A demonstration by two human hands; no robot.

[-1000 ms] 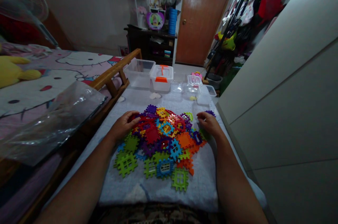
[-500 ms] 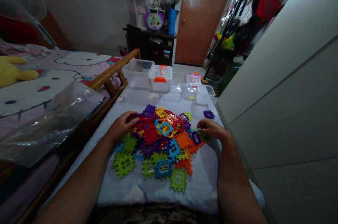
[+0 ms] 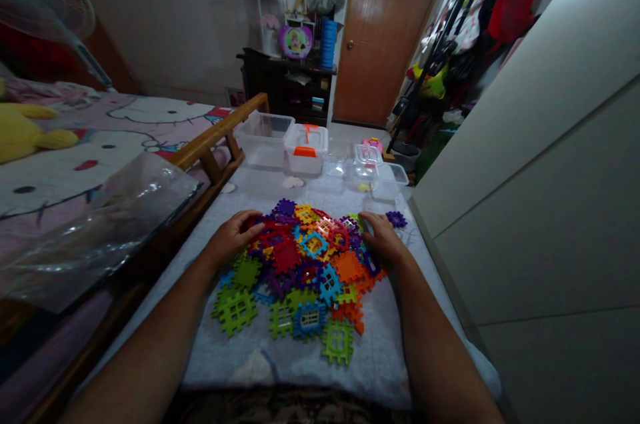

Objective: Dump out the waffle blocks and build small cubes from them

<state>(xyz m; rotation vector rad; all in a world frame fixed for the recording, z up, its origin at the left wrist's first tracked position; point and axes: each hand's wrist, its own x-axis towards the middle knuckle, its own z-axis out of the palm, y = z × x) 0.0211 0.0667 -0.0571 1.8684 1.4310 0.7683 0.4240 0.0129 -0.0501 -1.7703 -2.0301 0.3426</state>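
Observation:
A loose heap of notched plastic building tiles lies between my hands, in red, purple, orange, blue, yellow and green. My left hand (image 3: 234, 237) rests against the heap's left edge, fingers apart, beside the red tiles (image 3: 285, 255). On the other side, my right hand (image 3: 383, 236) is at the heap's right edge, its fingers spread near an orange tile (image 3: 349, 267). Neither hand grips a tile. Nearest to me lie a green window tile (image 3: 338, 341) and a blue one (image 3: 309, 319). One purple tile (image 3: 396, 219) sits apart, beyond my right hand.
Behind the heap stand a large clear bin (image 3: 265, 144), a lidded box with orange clips (image 3: 306, 151) and several small clear containers (image 3: 390, 181). A wooden bed rail (image 3: 220, 131) borders the left side, a pale cabinet (image 3: 540, 211) the right. A plastic bag (image 3: 100, 231) lies at left.
My right hand has moved left and slightly forward, from outside the heap to against its right edge. My left hand stays in place. The view has shifted slightly.

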